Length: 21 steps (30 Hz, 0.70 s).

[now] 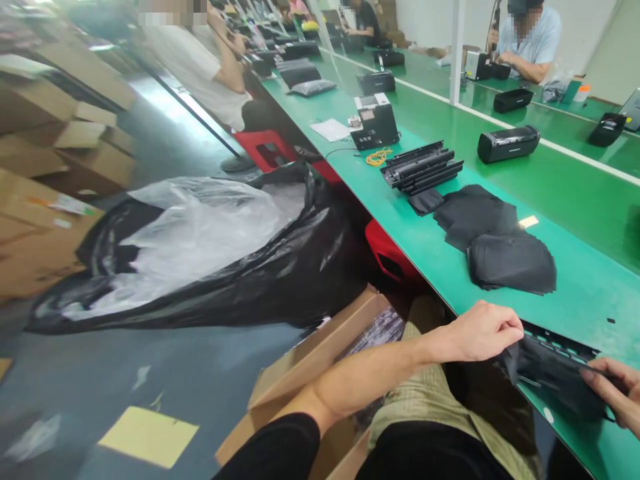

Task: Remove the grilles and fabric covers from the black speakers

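My left hand (pixel 483 332) is closed, its fingertips pinching the left end of a thin black fabric sheet (pixel 550 370). At the right edge of the view, my right hand (pixel 613 387) grips the other end between thumb and fingers. Between my hands the sheet lies over a black plastic panel with slots (pixel 560 339), at the front edge of the green table (pixel 575 313). Beyond my hands are a neat stack of black fabric sheets (pixel 513 262) and a looser, fanned pile (pixel 475 213). Long black plastic shells (pixel 423 170) lie grouped farther along.
An open cardboard box (pixel 320 347) stands beside my legs. On the floor, a big black bag (pixel 300 267) holds clear plastic. A red stool (pixel 390 253) sits under the table edge. A black speaker (pixel 509 143) and a black machine (pixel 375 123) stand on the table; several people work along it.
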Each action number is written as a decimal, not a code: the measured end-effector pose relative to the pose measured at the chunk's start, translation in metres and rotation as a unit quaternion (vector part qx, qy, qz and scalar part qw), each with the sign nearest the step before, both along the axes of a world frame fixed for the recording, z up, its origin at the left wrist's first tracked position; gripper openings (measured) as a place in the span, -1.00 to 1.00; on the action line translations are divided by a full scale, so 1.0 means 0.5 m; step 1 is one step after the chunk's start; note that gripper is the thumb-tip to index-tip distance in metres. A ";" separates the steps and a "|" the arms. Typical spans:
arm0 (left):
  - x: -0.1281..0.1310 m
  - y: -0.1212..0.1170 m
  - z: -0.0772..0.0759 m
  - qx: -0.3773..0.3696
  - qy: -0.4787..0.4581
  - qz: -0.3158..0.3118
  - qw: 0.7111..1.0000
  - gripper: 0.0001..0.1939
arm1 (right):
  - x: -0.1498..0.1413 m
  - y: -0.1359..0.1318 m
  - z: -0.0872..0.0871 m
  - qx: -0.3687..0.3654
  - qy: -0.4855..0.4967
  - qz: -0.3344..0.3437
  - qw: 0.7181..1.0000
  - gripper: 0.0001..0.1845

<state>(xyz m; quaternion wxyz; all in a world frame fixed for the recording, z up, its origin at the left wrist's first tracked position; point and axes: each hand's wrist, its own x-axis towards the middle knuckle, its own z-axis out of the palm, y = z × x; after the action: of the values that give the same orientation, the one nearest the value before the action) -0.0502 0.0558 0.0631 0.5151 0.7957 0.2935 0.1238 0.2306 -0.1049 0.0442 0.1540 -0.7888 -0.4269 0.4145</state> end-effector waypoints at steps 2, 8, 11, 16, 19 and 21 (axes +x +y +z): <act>0.005 -0.008 -0.007 0.075 0.047 0.002 0.996 -0.74 | -0.010 0.000 -0.010 -0.012 -0.070 -0.021 0.997 -0.20; -0.004 -0.010 -0.020 0.134 0.143 0.095 0.976 -0.52 | -0.002 -0.019 -0.029 0.041 -0.186 -0.068 0.979 -0.15; -0.011 -0.004 -0.034 0.146 0.156 0.084 0.973 -0.22 | 0.011 -0.016 -0.036 0.096 -0.203 -0.099 0.970 -0.05; -0.009 -0.001 -0.057 0.202 0.161 0.057 0.964 -0.70 | 0.018 0.014 -0.027 0.086 -0.166 -0.085 0.979 -0.18; -0.013 0.003 -0.056 0.134 0.057 0.079 0.986 -0.75 | 0.008 0.014 -0.006 0.064 -0.134 -0.127 0.981 -0.14; -0.017 0.004 -0.051 -0.018 -0.026 0.086 0.996 -0.69 | -0.004 0.002 0.006 0.052 -0.045 -0.176 0.982 -0.05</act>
<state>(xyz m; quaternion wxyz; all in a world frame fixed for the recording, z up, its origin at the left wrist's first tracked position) -0.0589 0.0580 0.0375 0.5244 0.7545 0.3497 0.1827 0.2288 -0.1037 0.0471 0.2454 -0.8605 -0.3091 0.3223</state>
